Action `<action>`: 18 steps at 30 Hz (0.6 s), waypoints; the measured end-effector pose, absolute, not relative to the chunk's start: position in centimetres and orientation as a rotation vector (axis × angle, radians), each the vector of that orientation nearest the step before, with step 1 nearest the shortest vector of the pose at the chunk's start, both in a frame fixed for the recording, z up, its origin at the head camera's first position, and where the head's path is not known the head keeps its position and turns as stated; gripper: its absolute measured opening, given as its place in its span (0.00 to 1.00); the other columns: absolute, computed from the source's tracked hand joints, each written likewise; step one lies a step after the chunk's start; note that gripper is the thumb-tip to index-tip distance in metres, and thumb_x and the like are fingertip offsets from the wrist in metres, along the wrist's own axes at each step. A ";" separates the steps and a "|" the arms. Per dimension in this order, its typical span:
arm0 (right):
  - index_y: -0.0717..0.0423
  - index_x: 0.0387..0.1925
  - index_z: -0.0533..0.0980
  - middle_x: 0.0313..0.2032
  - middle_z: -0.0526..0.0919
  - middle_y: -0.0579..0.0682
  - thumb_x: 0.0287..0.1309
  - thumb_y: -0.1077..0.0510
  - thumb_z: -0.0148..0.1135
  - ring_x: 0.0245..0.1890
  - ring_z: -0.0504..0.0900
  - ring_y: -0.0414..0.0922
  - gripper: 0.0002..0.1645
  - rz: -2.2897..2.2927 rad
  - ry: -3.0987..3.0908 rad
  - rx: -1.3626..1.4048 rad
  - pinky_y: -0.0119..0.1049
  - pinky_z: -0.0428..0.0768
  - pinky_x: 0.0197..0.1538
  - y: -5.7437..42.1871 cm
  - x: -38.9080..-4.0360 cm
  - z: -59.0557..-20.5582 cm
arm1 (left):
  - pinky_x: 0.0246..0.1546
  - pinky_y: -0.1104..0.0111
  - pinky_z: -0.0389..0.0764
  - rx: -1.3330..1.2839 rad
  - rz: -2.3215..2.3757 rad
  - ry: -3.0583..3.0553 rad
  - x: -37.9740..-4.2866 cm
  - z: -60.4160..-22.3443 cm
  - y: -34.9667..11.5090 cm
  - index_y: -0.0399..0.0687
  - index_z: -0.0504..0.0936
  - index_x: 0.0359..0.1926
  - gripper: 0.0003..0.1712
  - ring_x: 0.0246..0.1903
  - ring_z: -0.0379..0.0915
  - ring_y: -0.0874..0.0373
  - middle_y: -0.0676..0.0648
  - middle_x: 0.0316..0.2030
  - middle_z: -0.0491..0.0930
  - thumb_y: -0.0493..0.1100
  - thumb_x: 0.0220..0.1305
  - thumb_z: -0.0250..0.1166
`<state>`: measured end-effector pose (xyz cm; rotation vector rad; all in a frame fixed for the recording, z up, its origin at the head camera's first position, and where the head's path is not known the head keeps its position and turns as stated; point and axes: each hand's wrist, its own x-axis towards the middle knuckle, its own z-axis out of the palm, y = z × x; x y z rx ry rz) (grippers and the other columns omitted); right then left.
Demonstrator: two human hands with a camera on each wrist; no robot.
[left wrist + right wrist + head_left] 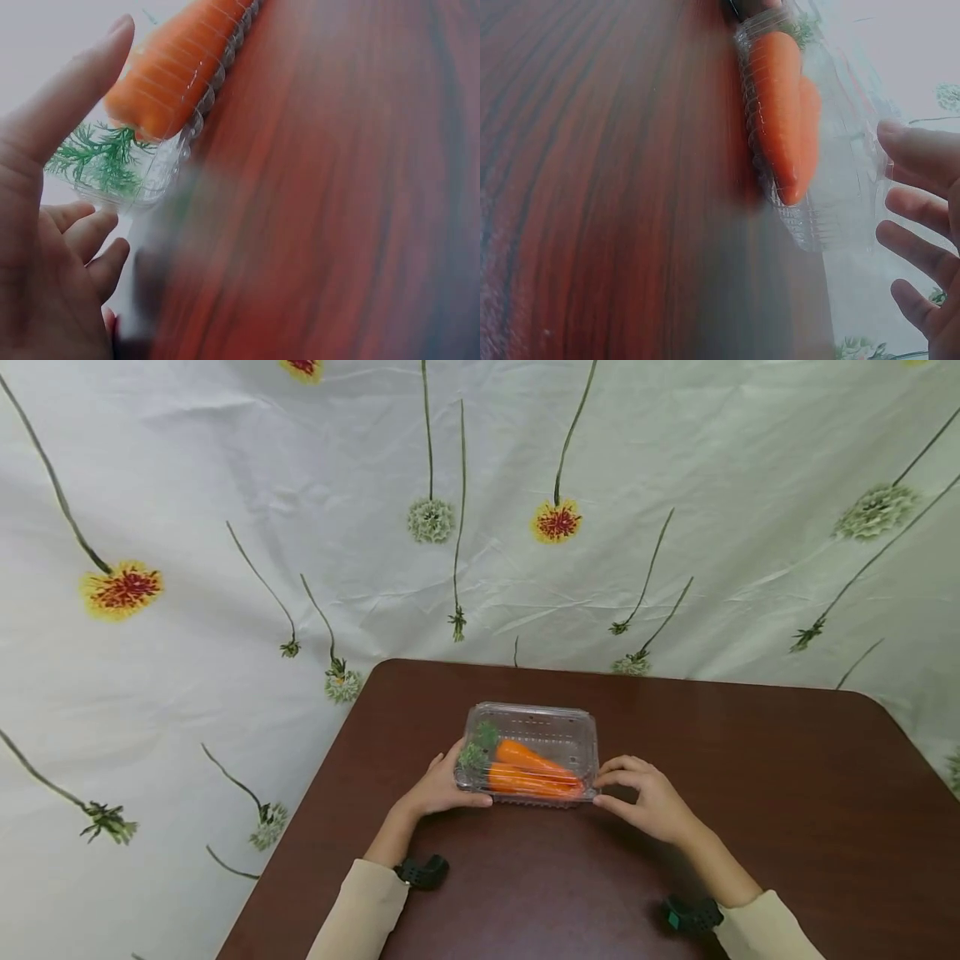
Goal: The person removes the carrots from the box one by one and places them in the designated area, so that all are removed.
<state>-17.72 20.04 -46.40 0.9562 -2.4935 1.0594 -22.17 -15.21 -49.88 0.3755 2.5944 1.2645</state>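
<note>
A clear plastic clamshell box (pixel 551 731) sits on the brown table between both hands. Inside lie two orange carrots (pixel 528 781), with leafy green tops (pixel 474 756) at the box's left end. My left hand (pixel 442 787) grips the left end; its thumb (pixel 82 86) reaches along the near side while the other fingers curl at the end. At the opposite end is my right hand (pixel 647 797), fingertips right at the near right corner. In the right wrist view its fingers (pixel 919 247) are spread and loosely bent beside the plastic.
The dark reddish-brown table (pixel 750 760) has a rounded far edge. Behind it and along the left hangs a white cloth (pixel 337 468) printed with flowers and stems. Black bands (pixel 423 872) are worn on both wrists, below light sleeves.
</note>
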 end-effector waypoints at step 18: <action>0.49 0.30 0.83 0.36 0.77 0.40 0.49 0.61 0.68 0.37 0.76 0.39 0.05 1.099 -2.437 0.964 0.32 0.75 0.38 19.1 -17.7 -43.1 | 0.58 0.39 0.51 0.352 1.328 2.598 -21.7 -48.8 -15.4 0.61 0.46 0.72 0.64 0.67 0.33 0.39 0.45 0.68 0.53 0.66 0.37 0.73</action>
